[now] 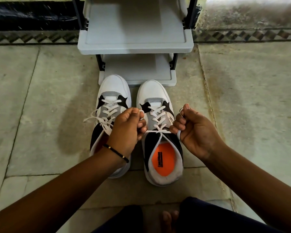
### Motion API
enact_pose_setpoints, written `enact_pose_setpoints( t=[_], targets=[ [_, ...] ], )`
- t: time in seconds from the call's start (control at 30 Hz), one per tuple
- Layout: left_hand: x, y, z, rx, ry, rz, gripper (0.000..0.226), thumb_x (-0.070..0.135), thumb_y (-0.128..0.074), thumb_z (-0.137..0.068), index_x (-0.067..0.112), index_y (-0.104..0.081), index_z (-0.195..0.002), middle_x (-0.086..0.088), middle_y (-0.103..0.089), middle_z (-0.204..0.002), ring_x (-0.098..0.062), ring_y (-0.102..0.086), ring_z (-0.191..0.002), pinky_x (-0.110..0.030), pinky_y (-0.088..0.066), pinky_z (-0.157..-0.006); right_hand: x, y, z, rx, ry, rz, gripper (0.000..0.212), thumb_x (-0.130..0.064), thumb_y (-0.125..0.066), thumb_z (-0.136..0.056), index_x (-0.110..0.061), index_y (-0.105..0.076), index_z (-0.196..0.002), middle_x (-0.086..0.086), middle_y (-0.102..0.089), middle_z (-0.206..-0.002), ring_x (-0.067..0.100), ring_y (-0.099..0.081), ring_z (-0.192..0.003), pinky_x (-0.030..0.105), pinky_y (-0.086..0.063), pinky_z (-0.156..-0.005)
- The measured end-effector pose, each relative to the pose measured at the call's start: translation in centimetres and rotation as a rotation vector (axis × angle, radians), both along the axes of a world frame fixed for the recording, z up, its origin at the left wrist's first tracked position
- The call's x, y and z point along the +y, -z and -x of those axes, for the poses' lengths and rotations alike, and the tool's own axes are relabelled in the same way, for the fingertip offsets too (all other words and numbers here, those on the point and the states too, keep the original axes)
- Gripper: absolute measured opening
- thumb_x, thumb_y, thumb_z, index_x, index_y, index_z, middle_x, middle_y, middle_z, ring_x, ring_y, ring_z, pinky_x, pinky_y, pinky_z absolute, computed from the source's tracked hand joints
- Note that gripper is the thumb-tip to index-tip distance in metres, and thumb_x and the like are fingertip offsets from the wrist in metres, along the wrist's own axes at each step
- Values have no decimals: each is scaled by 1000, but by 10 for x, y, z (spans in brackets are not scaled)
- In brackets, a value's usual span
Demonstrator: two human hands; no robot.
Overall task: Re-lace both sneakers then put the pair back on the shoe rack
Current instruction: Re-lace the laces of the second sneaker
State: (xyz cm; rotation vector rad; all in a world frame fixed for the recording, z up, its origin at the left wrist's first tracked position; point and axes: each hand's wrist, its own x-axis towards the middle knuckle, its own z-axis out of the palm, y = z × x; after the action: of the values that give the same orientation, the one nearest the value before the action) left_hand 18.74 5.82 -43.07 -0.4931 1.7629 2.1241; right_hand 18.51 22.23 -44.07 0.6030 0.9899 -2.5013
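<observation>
Two white, grey and black sneakers stand side by side on the floor, toes toward the shoe rack (134, 47). The left sneaker (113, 88) is laced, with loose lace ends lying off to its left. The right sneaker (154, 91) shows an orange insole, and its white lace (155, 131) is stretched taut sideways across the top eyelets. My left hand (127, 130) grips one end of that lace, partly covering the left sneaker. My right hand (194, 132) grips the other end, just right of the shoe.
The grey plastic shoe rack has bare shelves on dark posts and stands against the wall. Stone floor tiles lie all around. My dark-clothed legs and a bare foot (169, 219) are at the bottom edge. A black bracelet (116, 151) circles my left wrist.
</observation>
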Motion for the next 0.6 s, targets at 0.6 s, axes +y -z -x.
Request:
enact_pose_setpoints(
  t=[0.6],
  targets=[
    [-15,-17,4,184,104,206,25,23,-39,-94,22,-48,-71,12,-49,-46,-1,-38,-37,-10,-30,-37,13,-12,4,161,-141,-286,22,-20,-58,-84,-15,-46,-67,1,-44,-53,10,-29,-40,23,-27,-42]
  ],
)
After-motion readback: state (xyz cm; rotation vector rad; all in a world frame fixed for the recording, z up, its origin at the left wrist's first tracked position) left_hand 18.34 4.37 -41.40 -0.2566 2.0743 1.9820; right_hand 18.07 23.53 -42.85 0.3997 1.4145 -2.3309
